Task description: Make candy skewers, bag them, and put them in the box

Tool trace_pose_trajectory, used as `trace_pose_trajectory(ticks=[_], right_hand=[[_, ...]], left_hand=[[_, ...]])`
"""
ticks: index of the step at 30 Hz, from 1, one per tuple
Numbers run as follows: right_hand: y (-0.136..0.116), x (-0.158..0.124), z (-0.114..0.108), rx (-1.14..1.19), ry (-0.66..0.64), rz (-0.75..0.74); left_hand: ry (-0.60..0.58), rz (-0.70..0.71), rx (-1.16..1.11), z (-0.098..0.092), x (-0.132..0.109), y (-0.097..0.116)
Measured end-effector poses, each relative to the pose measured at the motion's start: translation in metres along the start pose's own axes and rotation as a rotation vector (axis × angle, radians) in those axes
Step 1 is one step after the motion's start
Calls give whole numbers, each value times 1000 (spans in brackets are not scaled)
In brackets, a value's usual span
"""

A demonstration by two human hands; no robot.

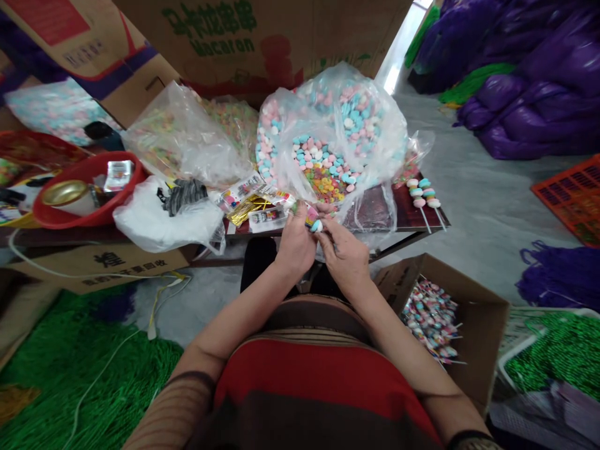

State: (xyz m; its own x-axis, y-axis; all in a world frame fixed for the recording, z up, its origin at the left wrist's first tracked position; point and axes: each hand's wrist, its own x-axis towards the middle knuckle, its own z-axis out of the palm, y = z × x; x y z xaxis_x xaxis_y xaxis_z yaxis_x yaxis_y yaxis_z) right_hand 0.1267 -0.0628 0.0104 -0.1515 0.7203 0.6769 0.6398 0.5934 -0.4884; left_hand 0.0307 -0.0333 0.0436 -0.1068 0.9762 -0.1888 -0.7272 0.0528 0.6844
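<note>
My left hand (297,242) is closed round a small printed candy wrapper (311,214) in front of my body. Close beside it, my right hand (345,251) pinches a candy skewer with a blue and white candy (317,226) at the wrapper's mouth. Fingers hide most of the skewer and its stick. Under and left of the hands lie more printed wrappers (268,219) and gold twist ties (248,209). Two candy skewers (425,195) rest on the table's right corner, sticks over the edge.
Behind my hands, a clear bag (391,119) holds pastel candies, with ring candies (323,181) in front. A red basin (94,209) and a white bag (164,219) stand left. A cardboard box (482,331) of wrapped skewers sits on the floor at right, near purple bundles (510,112).
</note>
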Motion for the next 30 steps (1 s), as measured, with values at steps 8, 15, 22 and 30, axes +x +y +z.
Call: trace_pose_trajectory(ticks=[8, 15, 22, 30], right_hand=[[-2, -1, 5, -23, 3, 97], [6, 4, 8, 93, -9, 235], [13, 7, 5, 343, 28, 441], [17, 2, 11, 311, 113, 430]], left_hand=[[13, -9, -45, 6, -4, -2], [-59, -66, -26, -2, -4, -4], [-178, -145, -10, -15, 7, 1], [-154, -186, -79, -12, 3, -6]])
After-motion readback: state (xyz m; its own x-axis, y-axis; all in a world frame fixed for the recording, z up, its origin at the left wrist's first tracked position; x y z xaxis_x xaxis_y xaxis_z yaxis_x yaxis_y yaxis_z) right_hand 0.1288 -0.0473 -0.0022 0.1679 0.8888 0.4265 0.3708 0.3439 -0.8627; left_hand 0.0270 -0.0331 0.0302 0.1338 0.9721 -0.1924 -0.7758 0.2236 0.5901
